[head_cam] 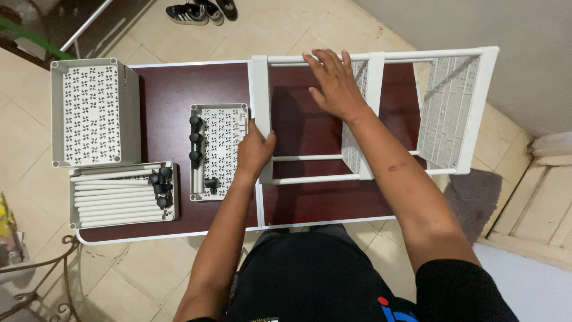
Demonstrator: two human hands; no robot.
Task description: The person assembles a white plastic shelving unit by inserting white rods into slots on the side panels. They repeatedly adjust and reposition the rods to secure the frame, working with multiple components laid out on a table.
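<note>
A white plastic shelf rack (pixel 471 107) lies on its side across the right half of a dark red folding table (pixel 170 89). It has three perforated shelf panels joined by white tubes. My left hand (pixel 253 149) grips the near edge of the rack's leftmost panel (pixel 260 89). My right hand (pixel 333 83) rests flat, fingers spread, on the far top tubes between the left and middle panels.
A loose perforated panel (pixel 223 149) with black caster wheels (pixel 195 140) lies left of the rack. Further left stand stacked panels (pixel 92 113) and a tray of white tubes (pixel 122 197). Shoes (pixel 199 12) lie on the tiled floor; a grey mat (pixel 473 200) sits at right.
</note>
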